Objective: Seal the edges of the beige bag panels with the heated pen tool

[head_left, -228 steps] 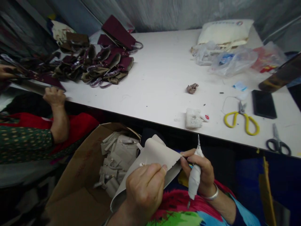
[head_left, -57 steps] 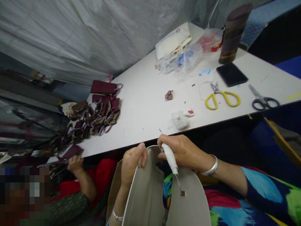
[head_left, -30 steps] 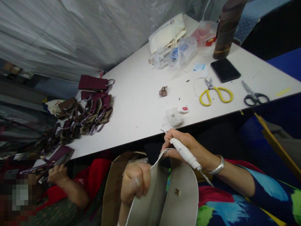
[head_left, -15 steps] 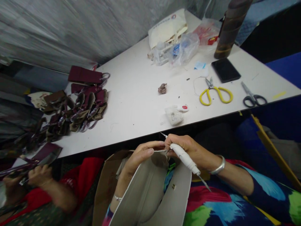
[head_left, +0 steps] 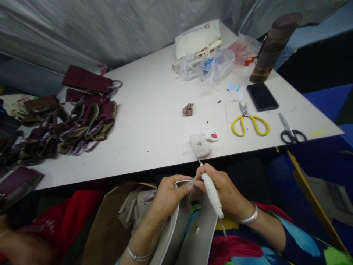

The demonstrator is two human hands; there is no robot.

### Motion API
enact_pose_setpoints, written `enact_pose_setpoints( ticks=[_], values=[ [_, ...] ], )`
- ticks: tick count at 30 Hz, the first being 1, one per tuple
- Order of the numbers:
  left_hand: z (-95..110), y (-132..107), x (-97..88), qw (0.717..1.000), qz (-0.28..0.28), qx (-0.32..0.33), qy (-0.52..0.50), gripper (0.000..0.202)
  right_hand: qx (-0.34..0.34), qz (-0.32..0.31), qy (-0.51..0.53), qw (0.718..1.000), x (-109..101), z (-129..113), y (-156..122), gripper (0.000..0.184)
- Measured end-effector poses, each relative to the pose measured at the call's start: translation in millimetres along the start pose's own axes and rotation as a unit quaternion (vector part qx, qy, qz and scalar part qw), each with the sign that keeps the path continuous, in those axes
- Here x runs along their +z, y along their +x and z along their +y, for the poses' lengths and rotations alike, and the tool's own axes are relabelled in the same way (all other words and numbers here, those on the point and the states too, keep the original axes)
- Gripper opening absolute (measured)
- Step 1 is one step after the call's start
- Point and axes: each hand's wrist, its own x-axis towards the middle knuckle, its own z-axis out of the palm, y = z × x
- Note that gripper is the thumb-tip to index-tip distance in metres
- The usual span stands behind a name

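A light grey handbag (head_left: 197,239) stands open in my lap, with a small metal snap on its inner wall. My left hand (head_left: 165,198) pinches the bag's upper edge between thumb and fingers. Close beside it, my right hand (head_left: 223,187) is closed around an awl (head_left: 211,191), whose handle is wrapped in white and has a thin metal point at each end. The right fingertips also touch the bag's edge near the left thumb. What exactly lies between those fingertips is hidden.
On the white table (head_left: 154,121) are yellow-handled scissors (head_left: 249,119), black-handled scissors (head_left: 292,129), a phone (head_left: 262,96), a bottle (head_left: 273,51) and a small clear bag (head_left: 200,144). Maroon handbags (head_left: 88,110) pile up at left. A cardboard box (head_left: 104,224) holds grey pieces; a co-worker's arm (head_left: 24,239) shows nearby.
My left hand has closed from flat, extended fingers to a pinch on the bag's edge. The view has shifted, and the co-worker's hands have mostly left the picture.
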Motion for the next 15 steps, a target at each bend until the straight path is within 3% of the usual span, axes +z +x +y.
enact_pose_setpoints(
  ticks=[4, 8, 11, 15],
  values=[
    [-8, 7, 0.9, 0.999, 0.037, 0.004, -0.039, 0.029, 0.003, 0.041, 0.008, 0.999, -19, 9, -3, 0.023],
    [-10, 13, 11.3, 0.997, 0.039, 0.008, -0.060, 0.027, -0.018, 0.107, -0.056, 0.993, -42, 16, 0, 0.035],
    [-9, 19, 20.8, 0.998, 0.030, 0.006, -0.058, 0.025, -0.047, 0.160, -0.126, 0.978, -53, 17, 9, 0.030],
    [-8, 30, 26.7, 0.998, 0.027, -0.010, -0.051, 0.026, -0.004, 0.207, -0.160, 0.965, -58, 17, 20, 0.026]
  ],
)
